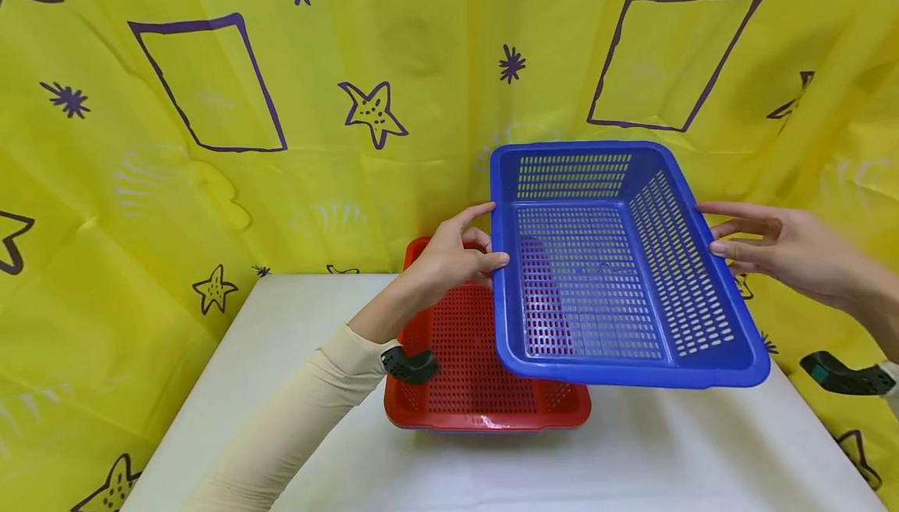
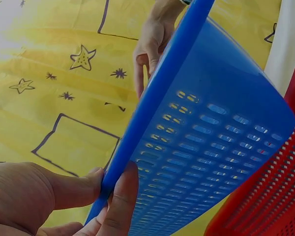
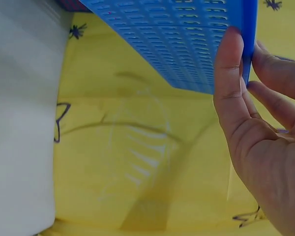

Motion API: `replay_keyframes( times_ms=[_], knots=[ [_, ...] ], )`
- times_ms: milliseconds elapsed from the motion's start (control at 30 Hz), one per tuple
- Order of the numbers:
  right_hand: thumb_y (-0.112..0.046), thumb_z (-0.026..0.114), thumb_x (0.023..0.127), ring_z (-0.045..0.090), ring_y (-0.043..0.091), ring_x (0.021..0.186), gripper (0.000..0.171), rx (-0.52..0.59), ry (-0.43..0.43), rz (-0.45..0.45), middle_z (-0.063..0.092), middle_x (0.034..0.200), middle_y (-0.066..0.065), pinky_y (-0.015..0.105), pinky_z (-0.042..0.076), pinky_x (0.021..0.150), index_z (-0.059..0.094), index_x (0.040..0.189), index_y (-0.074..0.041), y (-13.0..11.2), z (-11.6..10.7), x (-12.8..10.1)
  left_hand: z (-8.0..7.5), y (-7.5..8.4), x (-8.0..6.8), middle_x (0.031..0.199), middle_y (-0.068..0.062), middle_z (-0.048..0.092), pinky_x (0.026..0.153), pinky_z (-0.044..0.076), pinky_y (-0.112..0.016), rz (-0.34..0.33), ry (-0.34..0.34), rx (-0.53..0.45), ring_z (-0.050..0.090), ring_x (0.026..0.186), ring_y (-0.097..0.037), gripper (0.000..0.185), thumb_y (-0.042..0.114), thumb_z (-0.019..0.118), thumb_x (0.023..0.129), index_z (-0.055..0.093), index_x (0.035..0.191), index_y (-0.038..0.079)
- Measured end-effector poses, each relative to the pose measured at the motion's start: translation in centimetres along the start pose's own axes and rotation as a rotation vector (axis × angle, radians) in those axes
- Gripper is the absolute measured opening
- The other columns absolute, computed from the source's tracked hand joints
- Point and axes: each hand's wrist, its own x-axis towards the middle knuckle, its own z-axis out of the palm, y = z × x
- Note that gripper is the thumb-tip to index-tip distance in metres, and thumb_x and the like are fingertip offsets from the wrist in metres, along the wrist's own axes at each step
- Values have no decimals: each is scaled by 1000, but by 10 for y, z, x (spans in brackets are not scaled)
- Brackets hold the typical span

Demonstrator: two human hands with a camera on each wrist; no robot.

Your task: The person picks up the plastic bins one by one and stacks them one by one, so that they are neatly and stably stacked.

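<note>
A blue plastic basket (image 1: 618,371) with slotted walls is held up in the air, tilted so its inside faces the head camera. My left hand (image 1: 456,250) pinches its left rim between thumb and fingers; the left wrist view shows that thumb (image 2: 78,189) on one side of the rim and fingers on the other. At the opposite rim, my right hand (image 1: 779,250) grips the edge, also seen in the right wrist view (image 3: 265,118). Below and left, a red basket (image 1: 485,340) sits on the table, partly hidden by the blue one and my left arm.
The white table (image 1: 323,449) carries the red basket, with a sliver of blue showing under its front rim. A yellow curtain (image 1: 421,20) with purple stars and rectangles hangs behind and along both sides. Dark bands (image 1: 414,364) are on both wrists.
</note>
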Motion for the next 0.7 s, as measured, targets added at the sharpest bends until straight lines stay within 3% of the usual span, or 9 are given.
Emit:
replay_keyframes(
  times_ms=[200, 467, 700],
  knots=[
    [-29, 61, 97, 68, 23, 86, 61, 19, -22, -12, 62, 109, -4, 29, 56, 64, 35, 153, -23, -18, 11, 5, -19, 2, -13, 84, -13, 54, 63, 60, -43, 9, 20, -8, 64, 63, -25, 78, -8, 70, 85, 37, 150, 20],
    [-19, 61, 97, 69, 20, 91, 59, 103, -70, -68, 63, 112, -1, 29, 59, 74, 37, 152, -20, -42, 28, 12, -46, 5, -33, 88, -14, 56, 65, 60, -42, 7, 22, -1, 65, 66, -23, 78, -8, 68, 86, 34, 151, 18],
    [-21, 63, 96, 68, 20, 96, 59, 165, -101, -87, 62, 116, 6, 27, 58, 78, 40, 150, -20, -60, 50, 21, -74, 4, -48, 94, -14, 52, 66, 60, -41, -34, 36, 51, 65, 69, -23, 78, -5, 70, 86, 35, 151, 21]
  ],
)
